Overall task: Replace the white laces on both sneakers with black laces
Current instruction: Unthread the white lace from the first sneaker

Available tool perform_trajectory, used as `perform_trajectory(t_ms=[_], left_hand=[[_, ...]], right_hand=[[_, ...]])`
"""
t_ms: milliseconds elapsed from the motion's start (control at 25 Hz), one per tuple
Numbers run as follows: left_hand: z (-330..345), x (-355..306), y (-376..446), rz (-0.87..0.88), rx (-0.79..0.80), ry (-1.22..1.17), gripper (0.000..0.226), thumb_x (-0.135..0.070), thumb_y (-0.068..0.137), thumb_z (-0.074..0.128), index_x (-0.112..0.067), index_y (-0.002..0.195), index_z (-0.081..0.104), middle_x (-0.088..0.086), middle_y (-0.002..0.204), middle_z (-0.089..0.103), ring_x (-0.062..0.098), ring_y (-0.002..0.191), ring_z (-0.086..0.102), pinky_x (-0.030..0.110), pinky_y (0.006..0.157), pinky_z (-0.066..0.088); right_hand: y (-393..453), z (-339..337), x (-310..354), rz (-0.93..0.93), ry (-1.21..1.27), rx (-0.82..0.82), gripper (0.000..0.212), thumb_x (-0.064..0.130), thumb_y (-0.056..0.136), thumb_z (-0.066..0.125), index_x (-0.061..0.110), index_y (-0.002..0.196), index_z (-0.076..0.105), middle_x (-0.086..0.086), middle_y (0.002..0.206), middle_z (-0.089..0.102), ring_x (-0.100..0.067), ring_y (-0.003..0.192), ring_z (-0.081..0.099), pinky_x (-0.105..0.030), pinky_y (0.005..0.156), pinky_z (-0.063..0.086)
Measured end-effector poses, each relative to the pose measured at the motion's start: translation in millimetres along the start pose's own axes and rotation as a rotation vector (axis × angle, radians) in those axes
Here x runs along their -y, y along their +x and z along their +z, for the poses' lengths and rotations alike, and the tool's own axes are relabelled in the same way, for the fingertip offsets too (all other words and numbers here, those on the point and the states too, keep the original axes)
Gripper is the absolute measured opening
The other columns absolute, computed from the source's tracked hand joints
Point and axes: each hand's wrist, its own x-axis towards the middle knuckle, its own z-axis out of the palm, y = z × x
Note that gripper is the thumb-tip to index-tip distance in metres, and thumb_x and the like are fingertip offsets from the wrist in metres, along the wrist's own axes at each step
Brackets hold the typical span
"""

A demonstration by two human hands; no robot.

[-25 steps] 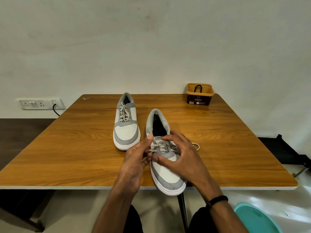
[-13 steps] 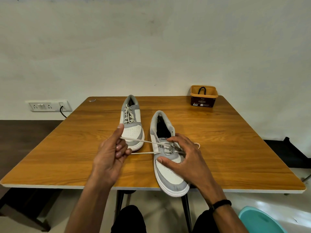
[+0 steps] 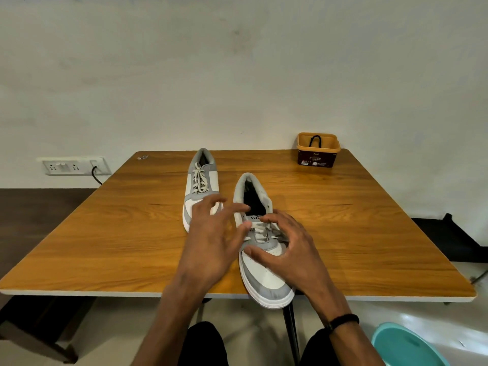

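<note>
At the bench's (image 3: 79,254) near edge lies the near shoe (image 3: 266,276), toe over the edge, long axis running away from the person. Right hand (image 3: 287,249) cups its lace rows, fingers curled but pinching nothing clearly; left hand (image 3: 214,241), spread and blurred, hovers just beside the tongue. White lace (image 3: 260,231) sits between them. Farther left, shoe 2 (image 3: 201,180) is fully laced. At the far right corner, a tub (image 3: 318,151) holds black laces (image 3: 315,140).

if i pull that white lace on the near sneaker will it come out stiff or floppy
Probably floppy: the white lace lies in soft, flat bands across the near sneaker. It may drag, being threaded through several eyelets. The sneaker could slide on the smooth table unless held.
</note>
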Motion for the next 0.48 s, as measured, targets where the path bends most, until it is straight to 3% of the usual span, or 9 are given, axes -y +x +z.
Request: perform_trajectory(t_ms=[160,360,480], left_hand=[[23.0,-27.9,13.8,0.031,0.05,0.159,0.023,-0.043,0.098,0.068,-0.034,0.12,0.071,0.0,0.154,0.034,0.019,0.152,0.012,0.043,0.12,0.031],[18.0,-29.5,25.0,-0.041,0.142,0.296,0.026,-0.048,0.094,0.072,-0.032,0.115,0.073,0.0,0.147,0.034,0.02,0.146,0.011,0.041,0.116,0.031],[20.8,-24.6,20.5,0.017,0.078,0.208,0.019,-0.043,0.095,0.073,-0.03,0.108,0.074,-0.003,0.137,0.036,0.016,0.139,0.019,0.039,0.113,0.035]], right_hand=[[0.9,2.3,-1.3,-0.007,0.025,-0.011,0.076,0.071,0.074,0.076,0.043,0.141,0.054,0.021,0.15,0.05,-0.002,0.14,0.045,-0.037,0.107,0.052],[1.2,4.8,-2.1,-0.004,0.055,-0.022,0.069,0.068,0.074,0.081,0.044,0.134,0.057,0.023,0.141,0.056,-0.006,0.131,0.053,-0.036,0.099,0.056],[0.8,4.7,-2.4,-0.005,0.061,-0.021,0.071,0.072,0.073,0.08,0.044,0.134,0.057,0.024,0.14,0.057,-0.005,0.132,0.052,-0.036,0.099,0.056]])
